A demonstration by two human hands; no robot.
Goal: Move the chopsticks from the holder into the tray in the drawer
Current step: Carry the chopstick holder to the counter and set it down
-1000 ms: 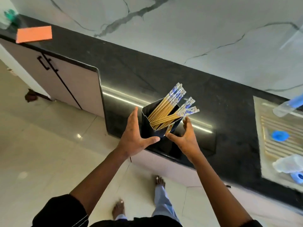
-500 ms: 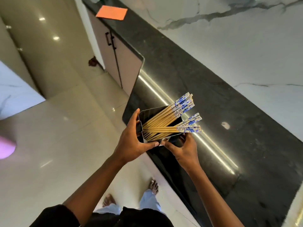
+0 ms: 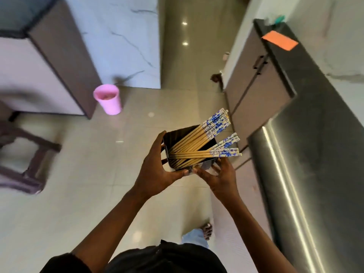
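A dark square holder point(image 3: 178, 135) is held in the air over the floor, between both hands. Several wooden chopsticks point(image 3: 199, 146) with blue-and-white patterned tops lean out of it toward the right. My left hand point(image 3: 155, 170) grips the holder's left side and near edge. My right hand point(image 3: 218, 175) grips its near right corner from below. No drawer or tray is in view.
A dark counter point(image 3: 315, 134) with a steel strip runs along the right, an orange card point(image 3: 279, 40) on its far end. Cabinet doors point(image 3: 254, 85) stand below it. A pink bin point(image 3: 108, 99) sits on the floor by a cabinet point(image 3: 49, 66); a stool point(image 3: 23, 154) is at left.
The holder has been lifted off the counter and carried left over the floor as the view turned left. Both hands have closed on it.
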